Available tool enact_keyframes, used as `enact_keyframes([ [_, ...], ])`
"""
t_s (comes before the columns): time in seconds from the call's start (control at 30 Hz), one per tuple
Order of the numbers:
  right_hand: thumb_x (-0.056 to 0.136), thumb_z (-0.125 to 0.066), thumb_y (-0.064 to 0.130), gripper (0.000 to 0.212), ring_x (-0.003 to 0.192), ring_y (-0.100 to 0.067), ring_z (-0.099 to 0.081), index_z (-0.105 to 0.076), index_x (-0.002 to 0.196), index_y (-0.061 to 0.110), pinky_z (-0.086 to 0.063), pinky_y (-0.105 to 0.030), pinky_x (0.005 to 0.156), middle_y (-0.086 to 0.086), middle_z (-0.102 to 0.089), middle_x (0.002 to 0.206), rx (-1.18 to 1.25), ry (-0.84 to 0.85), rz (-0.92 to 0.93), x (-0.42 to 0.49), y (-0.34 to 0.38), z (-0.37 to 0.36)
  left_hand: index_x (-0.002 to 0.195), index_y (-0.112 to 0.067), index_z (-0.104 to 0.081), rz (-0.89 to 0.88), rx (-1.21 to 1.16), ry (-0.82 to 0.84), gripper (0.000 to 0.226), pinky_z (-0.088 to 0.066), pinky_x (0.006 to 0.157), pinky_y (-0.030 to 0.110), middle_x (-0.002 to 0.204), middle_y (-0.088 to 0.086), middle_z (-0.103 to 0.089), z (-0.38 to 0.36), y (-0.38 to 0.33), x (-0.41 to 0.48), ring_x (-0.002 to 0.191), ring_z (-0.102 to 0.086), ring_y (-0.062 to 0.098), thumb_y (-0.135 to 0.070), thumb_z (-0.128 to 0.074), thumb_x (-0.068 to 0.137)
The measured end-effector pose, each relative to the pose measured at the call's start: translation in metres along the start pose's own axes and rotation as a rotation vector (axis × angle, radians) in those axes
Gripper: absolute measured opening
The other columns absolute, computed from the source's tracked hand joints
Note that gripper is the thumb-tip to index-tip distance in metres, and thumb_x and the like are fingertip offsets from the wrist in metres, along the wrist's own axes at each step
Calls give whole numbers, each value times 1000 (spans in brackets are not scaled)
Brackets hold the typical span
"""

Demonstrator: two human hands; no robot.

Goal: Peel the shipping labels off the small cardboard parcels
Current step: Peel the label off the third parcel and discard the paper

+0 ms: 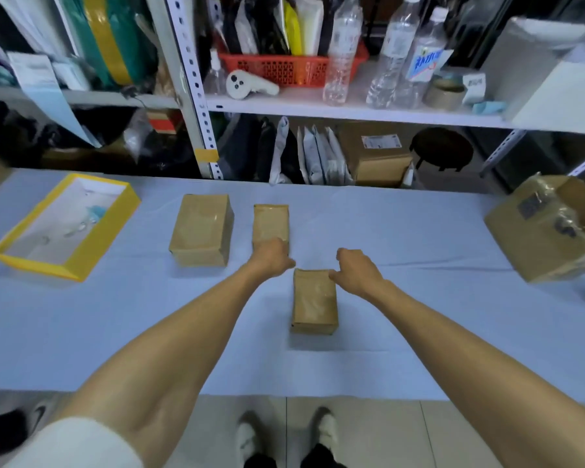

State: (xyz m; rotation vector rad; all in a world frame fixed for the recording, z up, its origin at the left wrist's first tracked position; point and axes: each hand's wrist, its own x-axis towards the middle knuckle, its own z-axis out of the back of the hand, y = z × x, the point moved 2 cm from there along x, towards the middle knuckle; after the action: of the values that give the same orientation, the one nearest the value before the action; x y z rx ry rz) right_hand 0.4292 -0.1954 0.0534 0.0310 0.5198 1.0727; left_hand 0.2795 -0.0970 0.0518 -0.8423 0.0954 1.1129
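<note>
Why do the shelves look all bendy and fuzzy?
Head view: the wide-angle lens bows the shelf and the table edge. Head view: everything is a bit soft, so the bottle labels can't be read. Head view: faint glare on the left parcel top.

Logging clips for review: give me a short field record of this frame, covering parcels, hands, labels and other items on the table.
parcels: three on the table: left parcel, middle parcel, near parcel
left hand: fingers curled, over the middle parcel's near end; grip hidden
right hand: at the near parcel's far edge, thumb touching it; grip unclear
labels: none visible on the parcel tops
other: yellow tray at left; large taped box at right
</note>
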Motion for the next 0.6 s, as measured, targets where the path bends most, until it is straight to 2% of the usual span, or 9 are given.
enact_keyframes([
  [0.03, 90, -58, 26, 40, 108, -36, -57, -48, 119, 0, -46, -35, 79, -20, -55, 122, 65, 11, -40, -1, -3, -8, 108, 3, -60, 61, -91, 40, 35, -47, 73, 36, 99, 15, -58, -11, 3, 1, 93, -58, 28, -26, -64, 89],
  [0.13, 85, -65, 30, 60, 115, -36, -54, -39, 130, 1, -41, -32, 77, -19, -52, 128, 231, 118, -137, -3, -13, -36, 90, -5, -53, 232, -261, 201, 32, -52, 72, 39, 97, 16, -57, -45, 16, -1, 88, -58, 27, -30, -71, 83],
  [0.2, 81, -71, 27, 66, 114, -34, -55, -37, 132, 1, -44, -31, 76, -17, -53, 127, 323, 197, -165, -4, -18, -56, 98, -8, -53, 270, -296, 255, 34, -55, 72, 41, 101, 19, -62, -62, 27, 0, 84, -60, 29, -23, -76, 80],
  [0.27, 79, -73, 23, 63, 110, -31, -57, -39, 129, 3, -49, -33, 77, -15, -56, 125, 423, 200, -175, -5, -24, -71, 115, -9, -51, 289, -382, 228, 48, -58, 70, 40, 108, 21, -64, -72, 32, -1, 80, -63, 29, -14, -79, 76],
  [0.4, 75, -78, 19, 58, 105, -30, -61, -46, 122, 6, -53, -41, 86, -14, -60, 120, 577, 120, -165, -3, -32, -79, 108, -4, -55, 296, -538, 155, 45, -61, 70, 43, 102, 21, -64, -79, 37, 4, 67, -66, 29, -1, -80, 71],
  [0.53, 73, -80, 15, 62, 105, -31, -62, -46, 125, 7, -54, -41, 86, -14, -60, 120, 666, 21, -186, 7, -35, -62, 115, -9, -57, 192, -499, 87, 56, -58, 82, 39, 101, 17, -70, -67, 20, 14, 84, -69, 29, -13, -84, 67],
  [0.6, 73, -79, 13, 68, 104, -31, -63, -42, 130, 7, -54, -39, 82, -16, -61, 119, 699, -17, -178, 17, -38, -46, 125, -13, -53, 87, -461, 54, 62, -55, 77, 33, 104, 13, -70, -59, 4, 18, 89, -68, 26, -15, -82, 70],
])
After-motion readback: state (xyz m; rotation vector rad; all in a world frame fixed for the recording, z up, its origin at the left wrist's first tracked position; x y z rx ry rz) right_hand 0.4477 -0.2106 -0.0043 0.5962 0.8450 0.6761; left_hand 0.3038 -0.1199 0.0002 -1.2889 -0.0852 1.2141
